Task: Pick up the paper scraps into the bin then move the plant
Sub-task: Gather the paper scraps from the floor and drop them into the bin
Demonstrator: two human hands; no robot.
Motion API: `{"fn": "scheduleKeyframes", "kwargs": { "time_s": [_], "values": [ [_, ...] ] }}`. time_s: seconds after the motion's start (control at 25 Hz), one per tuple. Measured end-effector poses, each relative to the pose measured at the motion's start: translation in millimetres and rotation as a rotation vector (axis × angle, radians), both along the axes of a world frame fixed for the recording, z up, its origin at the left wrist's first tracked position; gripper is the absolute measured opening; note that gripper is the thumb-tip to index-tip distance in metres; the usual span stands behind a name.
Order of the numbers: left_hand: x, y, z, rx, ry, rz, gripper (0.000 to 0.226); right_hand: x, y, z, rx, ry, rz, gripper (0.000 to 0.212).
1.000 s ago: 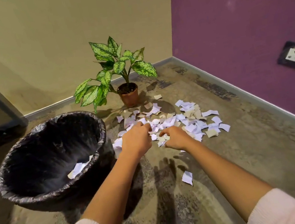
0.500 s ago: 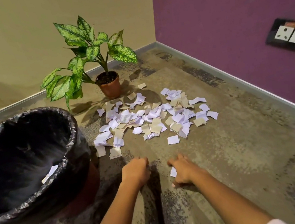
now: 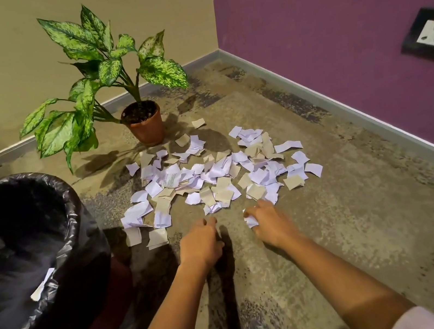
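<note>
Bin (image 3: 91,228) w/ black liner sits at your 9 o'clock, biggest item in view, w/ one pale piece (image 3: 42,284) lying inside against the liner. Plant (image 3: 108,69) stands upright at 11 o'clock near the wall corner. Its terracotta pot (image 3: 146,128) is just past the far edge of the paper scraps (image 3: 212,176). Scraps are spread flat on the floor at 12 o'clock, white + beige mix, between the pot and your hands. Your left hand (image 3: 200,243) is at the pile's near edge, fingers curled under. Can't tell if it's got anything in it. Your right hand (image 3: 267,226), approx 1 o'clock, grips a crumpled white scrap (image 3: 250,221), fingers curled round it.
</note>
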State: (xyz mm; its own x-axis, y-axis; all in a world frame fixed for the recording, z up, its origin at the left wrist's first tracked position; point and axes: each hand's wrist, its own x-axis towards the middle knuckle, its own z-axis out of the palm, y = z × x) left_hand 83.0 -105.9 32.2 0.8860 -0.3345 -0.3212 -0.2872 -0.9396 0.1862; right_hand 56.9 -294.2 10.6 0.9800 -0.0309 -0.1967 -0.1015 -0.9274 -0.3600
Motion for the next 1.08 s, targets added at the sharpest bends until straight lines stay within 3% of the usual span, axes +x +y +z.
{"fn": "scheduleKeyframes", "kwargs": {
  "time_s": [0.16,0.28,0.4,0.64,0.76,0.92,1.08],
  "values": [
    [33,-10,-14,0.057,-0.14,0.005,0.096,33,-11,-1,-0.186,-0.058,0.023,0.077],
    [66,-13,-23,0.123,-0.137,0.057,0.127,56,-19,-5,-0.262,0.07,0.027,0.116],
    [98,-11,-31,0.182,-0.087,0.084,0.145,81,-33,-10,-0.267,0.221,0.025,0.139],
    [138,-2,-26,0.215,-0.081,0.178,0.158,123,-64,-9,-0.205,0.363,-0.058,0.152],
    [159,0,-21,0.197,0.045,0.204,0.16,136,-75,-6,-0.216,0.428,-0.078,0.153],
    [178,6,-28,0.152,0.308,0.18,0.146,141,-76,-9,-0.192,0.48,-0.07,0.149],
    [169,-9,-34,0.126,0.398,0.158,0.16,150,-62,-3,-0.222,0.495,0.04,0.144]
  ]
}}
